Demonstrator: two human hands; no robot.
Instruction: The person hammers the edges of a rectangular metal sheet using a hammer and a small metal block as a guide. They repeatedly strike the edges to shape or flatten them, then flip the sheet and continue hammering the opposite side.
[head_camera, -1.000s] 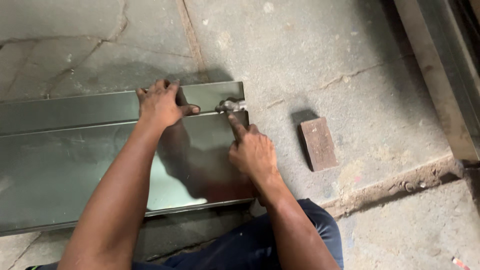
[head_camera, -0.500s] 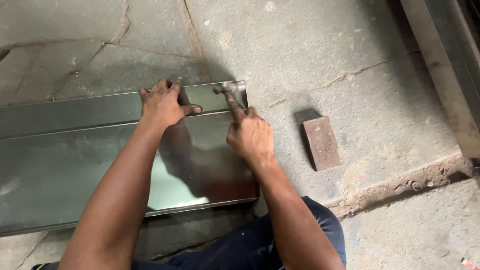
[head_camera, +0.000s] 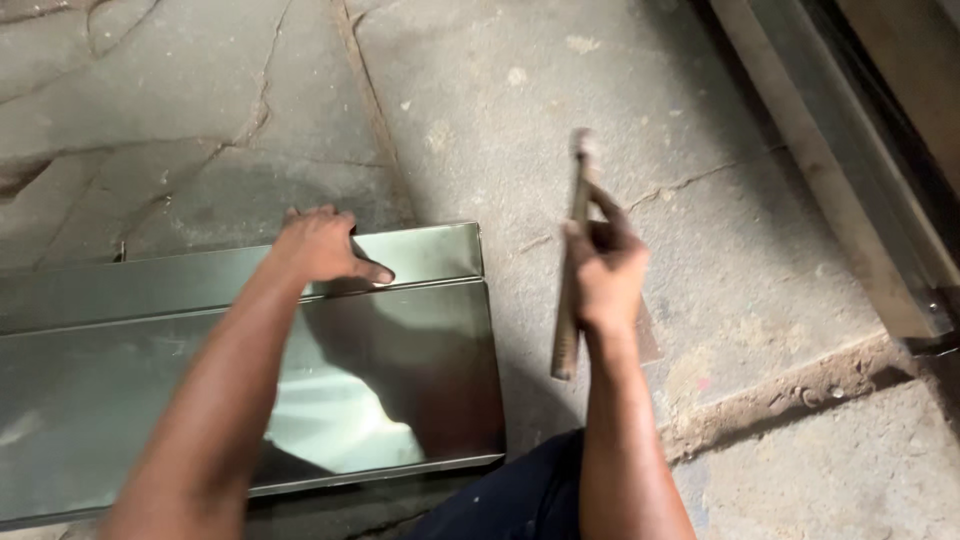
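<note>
Right hand is wrapped tight around a hammer, raised over the concrete floor, head up and blurred. Left hand lies spread flat on the folded lip of the sheet, thumb out along the crease. To my eye the risk is a blow landing short or skidding along that lip and catching the thumb, since the pressing hand sits close to the sheet's right end. The hammer hangs just right of that end, apart from it.

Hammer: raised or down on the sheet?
Raised. The right hand holds the hammer upright beside the sheet, its head in the air. The left hand presses the sheet's folded edge.
</note>
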